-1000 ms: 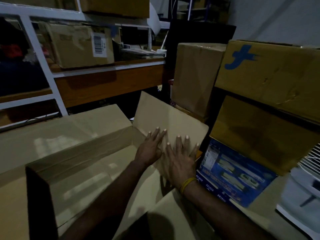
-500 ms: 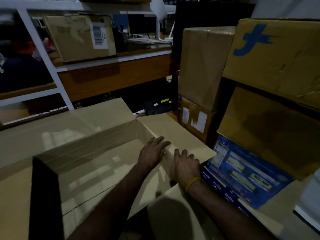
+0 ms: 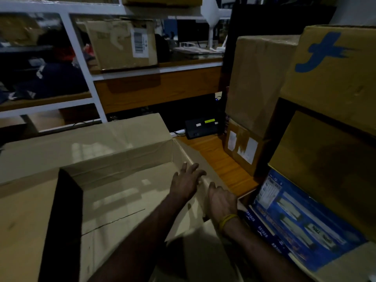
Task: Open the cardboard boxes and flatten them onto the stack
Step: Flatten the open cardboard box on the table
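Observation:
A large open cardboard box [image 3: 122, 192] fills the lower left, its far flap [image 3: 85, 143] folded outward. Its right-hand flap [image 3: 205, 165] is bent down over the box's outer right side. My left hand [image 3: 186, 181] lies flat with straight fingers on the fold at the box's right rim. My right hand [image 3: 220, 199], with a yellow band on its wrist, presses on the same flap just to the right, fingers bent over the edge and partly hidden.
Stacked cardboard boxes [image 3: 333, 82] and a blue printed carton [image 3: 301, 216] crowd the right. A wooden floor strip [image 3: 221, 163] lies between them and the open box. A black device [image 3: 201, 128] sits at the back. White shelving [image 3: 81, 64] holds a labelled box [image 3: 122, 43].
The right-hand flap went from standing upright to folded down outward over the box's side. Both hands followed it down and to the right.

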A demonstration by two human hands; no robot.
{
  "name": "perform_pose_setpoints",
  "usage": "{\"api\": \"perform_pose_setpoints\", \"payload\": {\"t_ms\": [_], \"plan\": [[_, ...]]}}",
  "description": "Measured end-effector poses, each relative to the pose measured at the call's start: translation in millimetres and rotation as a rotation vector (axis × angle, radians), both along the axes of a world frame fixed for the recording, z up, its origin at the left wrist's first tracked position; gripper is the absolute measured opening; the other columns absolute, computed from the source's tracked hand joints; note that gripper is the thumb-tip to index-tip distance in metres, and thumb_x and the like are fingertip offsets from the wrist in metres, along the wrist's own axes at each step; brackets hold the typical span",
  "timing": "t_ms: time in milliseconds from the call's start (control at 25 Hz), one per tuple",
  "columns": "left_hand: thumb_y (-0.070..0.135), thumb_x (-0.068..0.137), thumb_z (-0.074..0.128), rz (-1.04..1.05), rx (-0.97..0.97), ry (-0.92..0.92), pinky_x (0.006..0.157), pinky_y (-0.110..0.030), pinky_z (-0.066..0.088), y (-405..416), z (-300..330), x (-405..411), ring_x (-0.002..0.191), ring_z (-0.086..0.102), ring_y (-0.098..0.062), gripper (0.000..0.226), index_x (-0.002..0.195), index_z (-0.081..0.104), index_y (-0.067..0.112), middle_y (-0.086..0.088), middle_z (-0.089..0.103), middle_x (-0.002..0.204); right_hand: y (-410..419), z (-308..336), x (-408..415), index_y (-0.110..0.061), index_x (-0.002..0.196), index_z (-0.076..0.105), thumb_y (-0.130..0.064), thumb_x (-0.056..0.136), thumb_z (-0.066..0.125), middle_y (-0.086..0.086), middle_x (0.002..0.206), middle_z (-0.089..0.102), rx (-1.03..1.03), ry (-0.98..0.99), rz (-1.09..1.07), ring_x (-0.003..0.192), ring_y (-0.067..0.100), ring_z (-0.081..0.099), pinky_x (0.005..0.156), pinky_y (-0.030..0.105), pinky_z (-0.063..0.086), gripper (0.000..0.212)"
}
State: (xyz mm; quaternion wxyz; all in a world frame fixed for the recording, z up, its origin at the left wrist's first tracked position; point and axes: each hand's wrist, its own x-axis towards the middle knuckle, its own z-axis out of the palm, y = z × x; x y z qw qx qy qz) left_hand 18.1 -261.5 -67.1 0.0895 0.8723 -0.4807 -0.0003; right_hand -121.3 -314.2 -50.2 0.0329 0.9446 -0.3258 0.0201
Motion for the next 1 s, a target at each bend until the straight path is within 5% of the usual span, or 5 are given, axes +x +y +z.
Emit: {"api": "perform_pose_setpoints", "payload": {"t_ms": [120,280,680,1000], "plan": [[0.032,0.101,0.047,0.056,-0.004,0.009,0.111,-0.054,0.034,8.8,-1.9,-7.3,0.151,0.006,-0.032,0.056,0.151,0.024,0.042,0.003,0.007,0.165,-5.4,-8.2,3.4,-0.02,0.15,0.031,-0.033,0.091,0.063,0.015,0.145,0.045,0.023,-0.024,-0.001,0.124,0.034,0.053,0.092,0.044,0.047,0.068],[0.041,0.1,0.048,0.206,0.02,-0.044,0.115,-0.054,0.026,40.8,-1.6,-15.9,0.152,0.001,-0.034,0.063,0.154,0.015,0.039,-0.002,-0.003,0.166,4.4,-14.7,16.7,-0.026,0.158,-0.003,-0.041,0.095,0.056,0.023,0.163,-0.002,0.059,-0.025,0.09,0.149,0.042,0.012,0.113,0.06,0.021,0.088],[0.049,0.096,0.05,0.722,-0.026,-0.002,0.111,-0.055,0.031,185.7,10.5,-51.0,0.15,0.006,-0.037,0.067,0.154,0.019,0.034,-0.012,0.0,0.165,89.6,-14.3,49.0,-0.032,0.157,-0.006,-0.039,0.099,0.05,0.008,0.165,-0.012,0.166,-0.158,0.448,0.152,0.035,-0.002,0.118,0.053,0.018,0.08],[0.049,0.097,0.046,0.936,0.006,-0.112,0.115,-0.058,0.017,311.1,20.5,-83.9,0.15,0.001,-0.041,0.056,0.149,0.033,0.034,-0.016,0.002,0.165,194.4,-3.1,67.5,-0.035,0.157,0.009,-0.034,0.098,0.056,0.002,0.166,-0.011,0.131,-0.091,0.866,0.152,0.031,-0.008,0.12,0.052,0.012,0.076]]}}
